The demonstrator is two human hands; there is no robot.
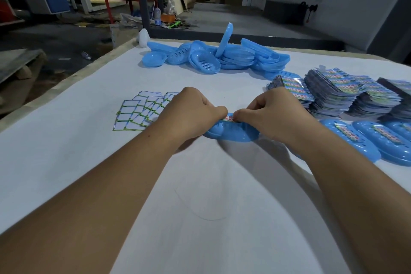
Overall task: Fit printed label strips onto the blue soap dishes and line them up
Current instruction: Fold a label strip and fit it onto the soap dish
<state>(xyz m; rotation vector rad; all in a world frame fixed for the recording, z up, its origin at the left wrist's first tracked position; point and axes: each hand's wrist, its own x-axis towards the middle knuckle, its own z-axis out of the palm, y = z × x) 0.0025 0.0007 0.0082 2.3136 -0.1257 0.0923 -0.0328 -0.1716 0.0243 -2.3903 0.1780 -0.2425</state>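
White table (89, 162): keep work centred, row of labelled dishes (355, 142) near on your right. Unlabelled pile (211, 55) at far edge, strip stacks (333, 93) far right. Blue soap dish (231, 132) sits between your hands; brace it flat. Left hand (189, 111), right hand (273, 113): fingers curled, thumbs and fingertips pinching label strip (230, 117) over dish middle. Judgement: pull strip taut, square across dish, tuck both ends evenly before letting go.

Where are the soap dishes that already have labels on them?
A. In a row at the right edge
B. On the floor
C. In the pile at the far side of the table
A: the labelled dishes lie side by side at the right, each with a printed strip across it.
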